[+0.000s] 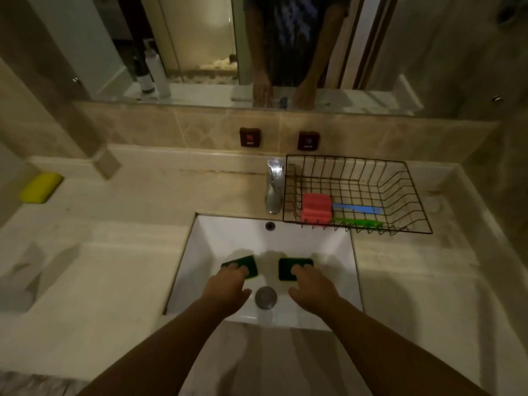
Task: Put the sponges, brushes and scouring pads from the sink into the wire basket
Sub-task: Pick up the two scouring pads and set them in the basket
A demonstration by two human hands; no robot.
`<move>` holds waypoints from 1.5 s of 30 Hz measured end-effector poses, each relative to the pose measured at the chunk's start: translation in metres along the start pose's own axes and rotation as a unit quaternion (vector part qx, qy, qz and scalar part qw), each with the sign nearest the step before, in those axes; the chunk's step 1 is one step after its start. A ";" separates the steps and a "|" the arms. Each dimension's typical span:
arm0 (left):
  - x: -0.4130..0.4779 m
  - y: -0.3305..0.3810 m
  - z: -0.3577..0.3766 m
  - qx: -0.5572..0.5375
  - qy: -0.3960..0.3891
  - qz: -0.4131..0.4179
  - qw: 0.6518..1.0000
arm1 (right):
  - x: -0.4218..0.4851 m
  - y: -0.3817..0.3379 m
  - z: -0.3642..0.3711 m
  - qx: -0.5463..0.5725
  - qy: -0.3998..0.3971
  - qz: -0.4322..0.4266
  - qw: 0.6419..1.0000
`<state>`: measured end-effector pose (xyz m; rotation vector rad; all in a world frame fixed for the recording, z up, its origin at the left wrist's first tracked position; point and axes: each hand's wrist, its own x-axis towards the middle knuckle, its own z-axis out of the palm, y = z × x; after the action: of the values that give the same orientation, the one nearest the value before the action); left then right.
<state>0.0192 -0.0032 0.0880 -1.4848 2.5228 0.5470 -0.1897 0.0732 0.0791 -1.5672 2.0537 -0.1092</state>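
Observation:
Two dark green scouring pads lie in the white sink (200, 247). My left hand (228, 287) rests its fingertips on the left green pad (243, 262). My right hand (311, 287) has its fingers on the right green pad (288, 265). Whether either pad is gripped or only touched is unclear. The black wire basket (400, 181) stands on the counter right of the tap. Inside it lie a red ridged sponge (315, 208), a blue brush (357, 209) and a green brush (358, 222).
A chrome tap (275, 185) stands at the sink's back edge, just left of the basket. The drain (265, 297) sits between my hands. A yellow sponge (40, 187) lies at the far left of the counter. A mirror hangs above the tiled backsplash.

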 end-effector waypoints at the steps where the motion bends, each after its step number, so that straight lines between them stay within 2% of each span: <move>1: 0.004 -0.001 0.003 0.000 -0.003 -0.003 1.000 | 0.006 0.002 0.003 -0.004 -0.004 0.000 1.000; 7: 0.050 -0.018 0.029 -0.017 -0.016 -0.013 1.000 | 0.049 0.018 0.021 -0.053 0.013 -0.021 0.998; 15: 0.098 -0.038 0.073 0.038 -0.051 0.013 0.998 | 0.081 0.049 0.058 -0.179 0.005 -0.041 0.983; 22: 0.106 -0.045 0.097 0.097 -0.061 0.009 0.993 | 0.102 0.059 0.075 -0.140 0.035 -0.021 0.989; 26: 0.108 -0.049 0.100 0.104 -0.056 0.022 0.993 | 0.102 0.058 0.082 -0.138 0.018 -0.010 0.990; 30: 0.106 -0.050 0.093 0.096 -0.056 0.035 0.993 | 0.099 0.046 0.070 -0.115 -0.006 -0.007 0.993; 36: 0.094 -0.041 0.055 0.023 -0.051 0.060 0.997 | 0.067 0.027 0.027 -0.057 0.057 -0.027 0.996; 40: 0.080 -0.030 0.028 0.007 -0.013 0.097 0.995 | 0.047 0.020 -0.009 -0.065 0.092 -0.022 0.993; 45: 0.069 -0.007 -0.002 -0.007 0.034 0.134 0.990 | 0.032 0.029 -0.046 -0.074 0.095 -0.065 0.991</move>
<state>-0.0090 -0.0627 0.0665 -1.1939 2.7980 0.5606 -0.2423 0.0409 0.0950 -1.8451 2.1442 -0.1615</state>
